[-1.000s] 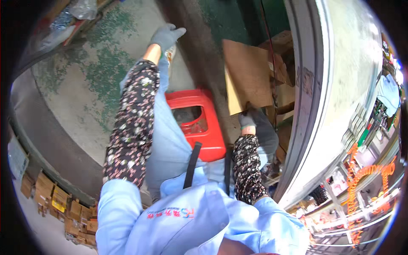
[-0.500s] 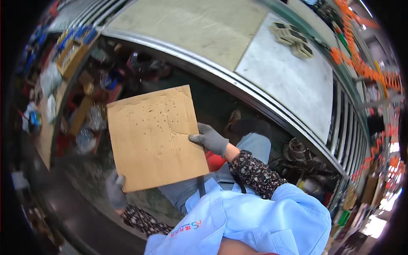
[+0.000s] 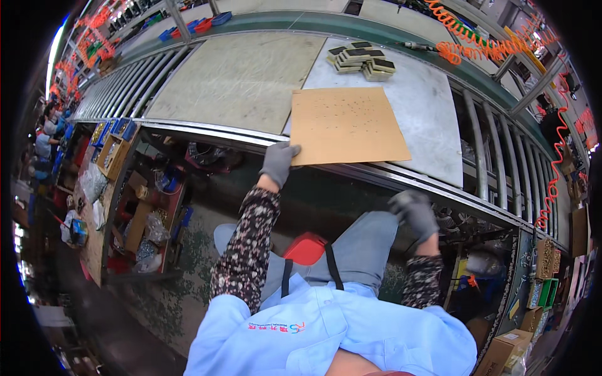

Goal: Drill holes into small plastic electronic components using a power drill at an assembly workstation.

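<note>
A square cardboard sheet (image 3: 348, 128) dotted with small dark holes rests over the front rail of the workbench, partly covering a white board (image 3: 433, 119). Its near edge overhangs the rail. My left hand (image 3: 277, 164), in a grey glove, pinches the sheet's near left corner. My gloved right hand (image 3: 415, 213) is off the cardboard, below its near right corner and beside my knee. Motion blurs its fingers, so their shape is unclear. Beyond the sheet, several cream blocks with dark tops (image 3: 362, 61) are piled on the white board.
Metal rollers (image 3: 498, 150) flank the bench surface on the right, with more on the left. Orange coiled hoses (image 3: 464, 50) hang at the far right. A side shelf with a parts box (image 3: 113, 156) stands left. Green and brown bins (image 3: 547, 292) sit at lower right.
The cardboard has moved from above my lap, held in both hands, up and right onto the bench. My right hand has let go and moved right. My view has turned.
</note>
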Tool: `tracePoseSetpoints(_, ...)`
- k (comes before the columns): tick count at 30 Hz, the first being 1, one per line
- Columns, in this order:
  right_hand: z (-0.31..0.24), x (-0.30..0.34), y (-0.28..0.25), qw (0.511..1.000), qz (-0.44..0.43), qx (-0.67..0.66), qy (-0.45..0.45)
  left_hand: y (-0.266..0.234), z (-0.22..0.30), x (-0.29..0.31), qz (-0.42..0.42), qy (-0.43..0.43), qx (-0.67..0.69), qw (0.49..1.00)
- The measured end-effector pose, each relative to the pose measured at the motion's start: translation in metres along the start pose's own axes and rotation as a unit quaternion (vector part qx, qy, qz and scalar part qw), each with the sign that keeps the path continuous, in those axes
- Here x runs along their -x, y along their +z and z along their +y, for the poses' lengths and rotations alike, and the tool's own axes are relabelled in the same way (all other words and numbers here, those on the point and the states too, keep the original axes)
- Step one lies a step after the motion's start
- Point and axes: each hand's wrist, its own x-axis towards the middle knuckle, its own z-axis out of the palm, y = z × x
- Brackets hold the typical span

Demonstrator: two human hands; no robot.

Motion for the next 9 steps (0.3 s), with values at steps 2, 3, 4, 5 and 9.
tracePoseSetpoints(2,0.03,-0.018,0.044,0.988,-0.139,0.029,0.056,0.024,0.002,-0.031,-0.012,0.038,-0.194,0.98)
tracePoseSetpoints(3,0.052,-0.038,0.078,0.973,-0.219,0.026,0.074,0.037,0.013,-0.034,-0.003,0.041,-0.289,0.956)
tracePoseSetpoints(4,0.095,-0.073,0.108,0.954,-0.273,0.096,0.076,0.054,0.021,-0.032,-0.01,0.043,-0.295,0.955)
tracePoseSetpoints(5,0.119,-0.102,0.138,0.916,-0.28,0.273,0.086,0.067,0.026,-0.027,0.046,0.068,-0.473,0.877)
tracePoseSetpoints(9,0.282,-0.177,0.181,0.882,-0.128,0.452,-0.031,0.076,0.032,-0.028,0.084,0.173,-0.597,0.779)
